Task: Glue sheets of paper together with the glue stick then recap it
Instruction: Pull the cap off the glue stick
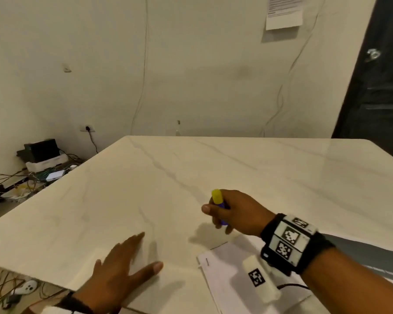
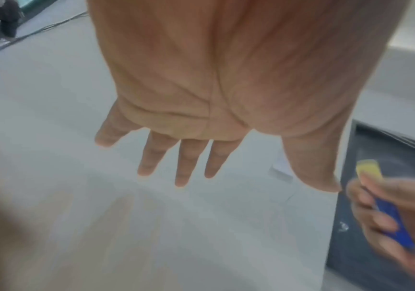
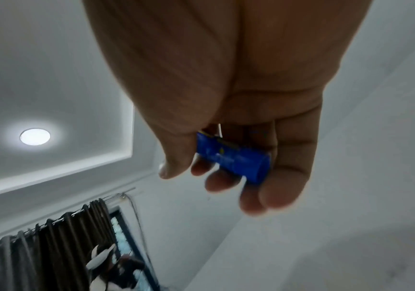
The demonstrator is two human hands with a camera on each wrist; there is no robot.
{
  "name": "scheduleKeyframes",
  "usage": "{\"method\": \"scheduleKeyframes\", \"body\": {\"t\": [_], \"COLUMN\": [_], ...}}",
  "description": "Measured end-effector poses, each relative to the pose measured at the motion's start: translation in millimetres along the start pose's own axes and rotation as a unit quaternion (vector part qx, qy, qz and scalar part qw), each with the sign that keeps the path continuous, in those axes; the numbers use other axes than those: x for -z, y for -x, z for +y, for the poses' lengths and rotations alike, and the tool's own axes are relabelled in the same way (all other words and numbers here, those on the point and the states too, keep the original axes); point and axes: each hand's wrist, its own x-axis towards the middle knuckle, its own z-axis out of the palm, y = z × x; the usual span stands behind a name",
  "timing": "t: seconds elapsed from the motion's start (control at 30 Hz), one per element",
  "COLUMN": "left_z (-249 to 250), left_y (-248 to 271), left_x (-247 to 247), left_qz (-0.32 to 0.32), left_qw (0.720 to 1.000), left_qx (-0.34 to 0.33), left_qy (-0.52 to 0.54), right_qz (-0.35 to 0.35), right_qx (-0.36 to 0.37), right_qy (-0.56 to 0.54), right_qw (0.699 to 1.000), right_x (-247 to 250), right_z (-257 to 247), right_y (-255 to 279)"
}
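Note:
My right hand (image 1: 227, 211) holds a blue glue stick (image 1: 224, 214) with its yellow cap (image 1: 216, 196) on, fingers curled round the barrel, above the marble table. The blue barrel (image 3: 233, 157) shows between the fingers in the right wrist view, and the stick (image 2: 390, 222) appears at the right edge of the left wrist view. White sheets of paper (image 1: 222, 268) lie near the table's front edge under my right forearm. My left hand (image 1: 127, 264) is spread flat with straight fingers (image 2: 183, 163) just over the table, left of the sheets, holding nothing.
The pale marble table (image 1: 213, 168) reaches to the wall. Cables and small devices (image 1: 43, 164) clutter the floor at the left. A dark door (image 1: 381, 87) stands at the right, and a printed notice (image 1: 284, 12) hangs on the wall.

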Motion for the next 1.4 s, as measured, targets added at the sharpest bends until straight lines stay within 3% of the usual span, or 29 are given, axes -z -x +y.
{"method": "scheduleKeyframes", "body": {"t": [0.13,0.2,0.3,0.4,0.5,0.67,0.8,0.9,1.0,1.13,1.17,1.27,1.33,1.4], "left_z": [72,116,179,238,274,286,276,273,276,283,284,275,261,249], "left_y": [-24,-39,-73,-107,-131,-156,-150,-146,-142,-125,-124,-132,-142,-155], "left_x": [50,62,51,18,-20,-64,-79,-78,-70,-56,-50,-9,27,51], "left_qz": [0.096,0.135,0.11,0.074,0.037,-0.082,-0.119,-0.103,-0.088,-0.056,-0.038,0.043,0.094,0.11], "left_qw": [0.983,0.961,0.901,0.822,0.794,0.791,0.794,0.794,0.776,0.784,0.783,0.747,0.788,0.853], "left_qx": [-0.143,-0.21,-0.28,-0.28,-0.274,-0.321,-0.326,-0.329,-0.334,-0.352,-0.333,-0.251,-0.261,-0.281], "left_qy": [0.061,0.118,0.313,0.49,0.541,0.514,0.499,0.5,0.527,0.508,0.524,0.614,0.549,0.425], "right_qz": [0.11,0.139,0.158,0.203,0.205,0.157,0.124,0.104,0.102,0.118,0.129,0.159,0.183,0.191], "right_qx": [-0.035,-0.066,-0.062,0.0,-0.003,-0.037,-0.068,-0.079,-0.068,-0.033,-0.027,-0.015,-0.02,-0.029], "right_qy": [0.045,-0.003,-0.098,-0.18,-0.261,-0.338,-0.379,-0.403,-0.411,-0.406,-0.401,-0.361,-0.341,-0.328], "right_qw": [0.992,0.988,0.981,0.963,0.943,0.927,0.915,0.906,0.903,0.906,0.907,0.919,0.922,0.925], "right_x": [55,75,97,112,113,108,99,97,100,99,101,106,110,111], "right_z": [44,64,85,102,112,116,117,116,113,104,104,108,111,111], "right_y": [34,45,58,65,67,62,63,64,65,67,69,73,74,74]}}
